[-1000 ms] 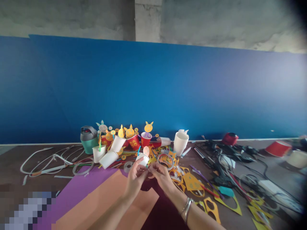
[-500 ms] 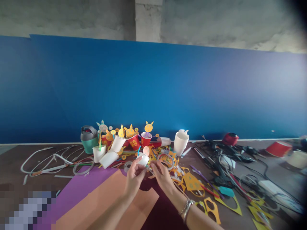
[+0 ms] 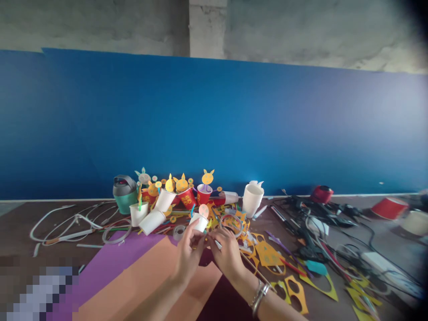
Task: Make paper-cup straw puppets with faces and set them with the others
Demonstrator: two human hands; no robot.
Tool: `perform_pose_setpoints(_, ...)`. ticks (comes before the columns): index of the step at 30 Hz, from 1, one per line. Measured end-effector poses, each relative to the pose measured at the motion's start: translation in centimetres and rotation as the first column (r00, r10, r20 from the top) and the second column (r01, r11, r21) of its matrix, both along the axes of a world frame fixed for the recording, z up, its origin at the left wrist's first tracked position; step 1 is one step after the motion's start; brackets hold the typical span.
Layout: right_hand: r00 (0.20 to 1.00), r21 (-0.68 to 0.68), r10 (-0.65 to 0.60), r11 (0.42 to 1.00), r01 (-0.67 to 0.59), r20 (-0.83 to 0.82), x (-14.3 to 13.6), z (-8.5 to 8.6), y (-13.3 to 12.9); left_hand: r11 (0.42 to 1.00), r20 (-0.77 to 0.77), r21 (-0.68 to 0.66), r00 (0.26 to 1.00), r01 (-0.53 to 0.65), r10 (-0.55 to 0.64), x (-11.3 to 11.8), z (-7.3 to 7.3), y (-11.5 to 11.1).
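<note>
My left hand (image 3: 189, 250) is closed in a pinch just in front of a white paper cup (image 3: 199, 222), which bears a round pink face piece (image 3: 203, 211). Fingertips nearly meeting it, my right hand (image 3: 227, 250) is closed too, with a small white-tipped item (image 3: 218, 244) between its fingers. What the left fingers pinch is too small to make out. Beneath the hands lie an orange sheet (image 3: 147, 281) and a purple sheet (image 3: 96, 263). A roll of clear tape (image 3: 179, 232) sits left of the cup.
Decorated cups, including a red one (image 3: 204, 194), line the back beside a green container (image 3: 125, 196). A white cup (image 3: 252, 199) stands right of them. Yellow paper scraps (image 3: 268, 254), black cables (image 3: 364, 232) and a white power strip (image 3: 384, 267) lie at right.
Both hands have drawn closer together. My right hand has turned, its fingers curling further over, and the white-tipped item now shows between them.
</note>
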State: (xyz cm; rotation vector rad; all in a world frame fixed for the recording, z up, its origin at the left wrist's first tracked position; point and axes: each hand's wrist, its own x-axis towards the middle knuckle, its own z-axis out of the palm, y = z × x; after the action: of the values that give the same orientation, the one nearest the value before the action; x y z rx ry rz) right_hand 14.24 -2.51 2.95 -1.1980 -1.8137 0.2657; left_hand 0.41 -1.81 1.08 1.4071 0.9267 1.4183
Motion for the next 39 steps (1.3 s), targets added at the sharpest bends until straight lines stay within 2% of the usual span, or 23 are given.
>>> perform_pose_setpoints(9, 0.999, -0.016, 0.044, 0.999, -0.044, 0.007, -0.05, 0.04, 0.16, 0.999, -0.066, 0.034, 0.997, -0.031, 0.033, -0.04, 0.09, -0.22)
perform_pose_setpoints(15, 0.999, -0.018, 0.027, 0.999, -0.026, 0.022, 0.06, -0.13, 0.18, 0.999, -0.096, 0.036, 0.995, -0.018, 0.021, -0.03, 0.16, -0.43)
perform_pose_setpoints(22, 0.997, -0.013, 0.078, 0.997, -0.078, 0.009, 0.2, 0.0, 0.34, 0.998, -0.073, 0.049, 0.997, -0.032, 0.035, -0.1, -0.29, -0.06)
perform_pose_setpoints(28, 0.998, -0.005, 0.067, 0.998, -0.067, 0.002, 0.13, -0.22, 0.39, 0.999, -0.102, 0.046, 0.995, -0.018, 0.022, -0.1, -0.19, -0.23)
perform_pose_setpoints(33, 0.995, 0.0, 0.073, 0.997, -0.073, -0.069, 0.08, -0.46, 0.46, 1.0, -0.073, 0.012, 0.997, -0.028, 0.028, -0.01, 0.19, -0.41)
perform_pose_setpoints(39, 0.95, -0.116, 0.091, 0.985, -0.13, -0.298, 0.01, -0.48, 0.62, 0.999, -0.081, 0.035, 0.996, -0.022, 0.025, -0.05, 0.3, -0.14)
